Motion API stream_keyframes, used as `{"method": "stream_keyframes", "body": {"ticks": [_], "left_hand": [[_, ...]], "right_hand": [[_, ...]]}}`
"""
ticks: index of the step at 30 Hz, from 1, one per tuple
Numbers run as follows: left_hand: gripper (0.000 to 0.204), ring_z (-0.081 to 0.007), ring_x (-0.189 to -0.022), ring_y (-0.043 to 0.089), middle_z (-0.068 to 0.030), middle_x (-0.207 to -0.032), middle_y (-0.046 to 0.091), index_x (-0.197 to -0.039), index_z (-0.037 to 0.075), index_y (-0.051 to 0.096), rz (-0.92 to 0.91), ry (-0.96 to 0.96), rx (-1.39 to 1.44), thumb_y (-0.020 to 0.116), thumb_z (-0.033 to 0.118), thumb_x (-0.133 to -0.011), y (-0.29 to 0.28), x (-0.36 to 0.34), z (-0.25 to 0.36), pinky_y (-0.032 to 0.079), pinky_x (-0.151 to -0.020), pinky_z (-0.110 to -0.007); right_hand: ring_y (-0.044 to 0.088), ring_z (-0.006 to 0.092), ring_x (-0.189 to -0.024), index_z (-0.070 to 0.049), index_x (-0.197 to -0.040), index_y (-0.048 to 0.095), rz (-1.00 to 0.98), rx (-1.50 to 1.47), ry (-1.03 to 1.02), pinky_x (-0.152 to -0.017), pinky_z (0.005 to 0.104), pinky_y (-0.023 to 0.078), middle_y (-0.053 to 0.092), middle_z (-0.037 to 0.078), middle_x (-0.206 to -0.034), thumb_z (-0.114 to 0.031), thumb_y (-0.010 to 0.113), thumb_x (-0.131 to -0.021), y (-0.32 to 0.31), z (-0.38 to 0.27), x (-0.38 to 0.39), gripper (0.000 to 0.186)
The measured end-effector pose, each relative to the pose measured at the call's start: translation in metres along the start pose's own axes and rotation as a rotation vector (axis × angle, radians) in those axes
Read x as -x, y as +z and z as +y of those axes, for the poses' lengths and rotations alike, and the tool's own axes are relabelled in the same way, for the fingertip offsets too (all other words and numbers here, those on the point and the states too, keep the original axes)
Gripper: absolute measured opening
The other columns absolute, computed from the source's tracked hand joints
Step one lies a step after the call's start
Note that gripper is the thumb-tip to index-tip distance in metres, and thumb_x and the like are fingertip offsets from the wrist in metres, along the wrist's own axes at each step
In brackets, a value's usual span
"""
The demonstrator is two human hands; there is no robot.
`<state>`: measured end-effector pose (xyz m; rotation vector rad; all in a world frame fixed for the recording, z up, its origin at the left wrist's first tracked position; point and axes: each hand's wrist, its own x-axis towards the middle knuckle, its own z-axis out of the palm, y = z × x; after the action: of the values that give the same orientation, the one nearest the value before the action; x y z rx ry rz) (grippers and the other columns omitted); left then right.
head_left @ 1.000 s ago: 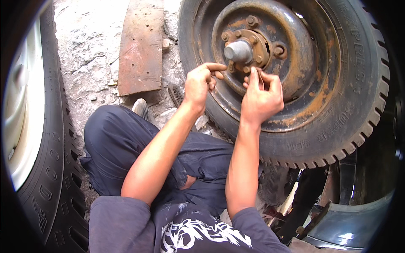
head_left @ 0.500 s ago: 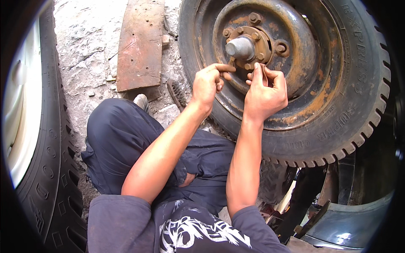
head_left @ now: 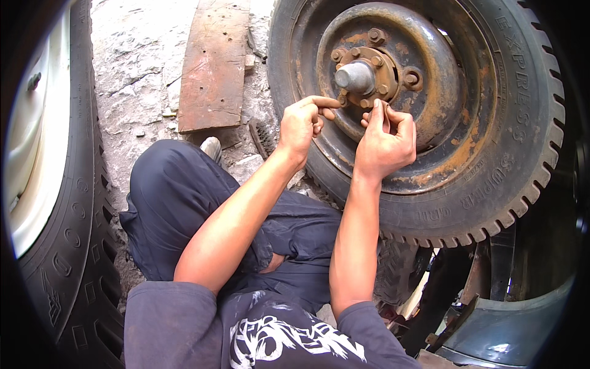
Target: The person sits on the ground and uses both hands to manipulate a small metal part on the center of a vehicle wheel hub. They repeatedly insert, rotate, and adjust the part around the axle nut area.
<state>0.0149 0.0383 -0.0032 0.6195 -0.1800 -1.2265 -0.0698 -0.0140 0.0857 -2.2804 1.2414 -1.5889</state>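
A rusty hub with a grey central cap and a ring of bolts sits in the middle of a truck wheel. My left hand reaches to its lower left side. The index finger is stretched out with its tip at a hub bolt, a gap below it, and the other fingers are curled. Just below the hub, my right hand is closed in a pinch beside another hub bolt. Whatever lies between those fingertips is too small or hidden to make out.
The wheel's black tyre fills the upper right. Another tyre on a white rim stands along the left edge. A worn reddish board lies on rough ground. Dark metal parts and a curved blue-grey panel lie at lower right.
The view has shifted slightly, so the wheel and board appear a little lower and farther right. Both hands stay at the hub in nearly the same pose.
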Motion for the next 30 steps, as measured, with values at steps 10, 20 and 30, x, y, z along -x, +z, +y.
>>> {"method": "stream_keyframes", "body": {"ticks": [10, 20, 30], "left_hand": [[0.05, -0.0079, -0.066, 0.048, -0.0061, -0.091, 0.067, -0.12, -0.009, 0.074, -0.006, 0.057, -0.071, 0.047, 0.008, -0.082, -0.004, -0.004, 0.002, 0.04, -0.063, -0.024], [0.032, -0.0131, -0.074, 0.068, -0.0059, -0.087, 0.079, -0.111, 0.004, 0.084, 0.109, 0.049, -0.497, 0.064, 0.025, -0.096, -0.011, -0.006, -0.019, 0.055, -0.072, -0.033], [0.045, -0.0244, -0.094, 0.079, -0.0192, -0.102, 0.081, -0.119, -0.002, 0.077, -0.027, -0.248, -1.135, 0.075, 0.038, -0.1, -0.014, 0.034, -0.024, 0.06, -0.087, -0.039]], "right_hand": [[0.076, 0.0167, -0.07, 0.008, -0.086, 0.068, -0.001, 0.039, -0.109, -0.057, 0.0305, 0.066, 0.072, 0.012, -0.088, 0.003, 0.084, -0.093, 0.011, 0.0, -0.007, 0.018], [0.072, 0.0132, -0.069, 0.004, -0.107, 0.065, -0.05, -0.357, 0.539, -0.056, 0.0271, 0.06, 0.077, 0.013, -0.09, -0.005, 0.08, -0.099, -0.025, 0.028, 0.132, 0.019], [0.071, 0.0124, -0.083, 0.005, -0.116, 0.072, -0.226, -0.031, 0.198, -0.067, 0.0259, 0.056, 0.074, 0.012, -0.109, -0.014, 0.076, -0.104, -0.025, 0.08, 0.197, 0.023]]}}
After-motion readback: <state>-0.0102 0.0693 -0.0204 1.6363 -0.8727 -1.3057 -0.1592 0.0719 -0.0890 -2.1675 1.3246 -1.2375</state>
